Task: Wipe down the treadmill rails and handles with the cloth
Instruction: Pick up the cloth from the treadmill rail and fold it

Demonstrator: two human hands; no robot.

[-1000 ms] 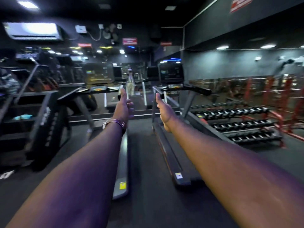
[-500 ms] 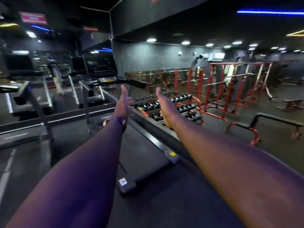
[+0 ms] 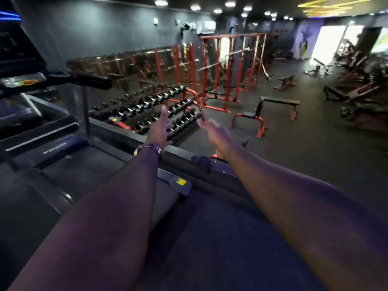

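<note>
Presently, both arms reached forward, left hand [image 3: 160,129] and right hand [image 3: 214,133] apart from each other, fingers straight and loose, holding nothing. Treadmill [image 3: 63,148] stood at left, its black handle [image 3: 92,81] well apart from both hands; a dark bundle, possibly the cloth [image 3: 201,161], lay on the side rail [image 3: 117,133] below the right wrist. Dumbbell rack [image 3: 147,110], red squat racks [image 3: 228,68], flat bench [image 3: 279,101] stood beyond.

Dark gym floor [image 3: 294,164], grey wall [image 3: 105,32], red racks [image 3: 231,66] (dumbbells [image 3: 147,110] below), ceiling spotlights [image 3: 195,6].
</note>
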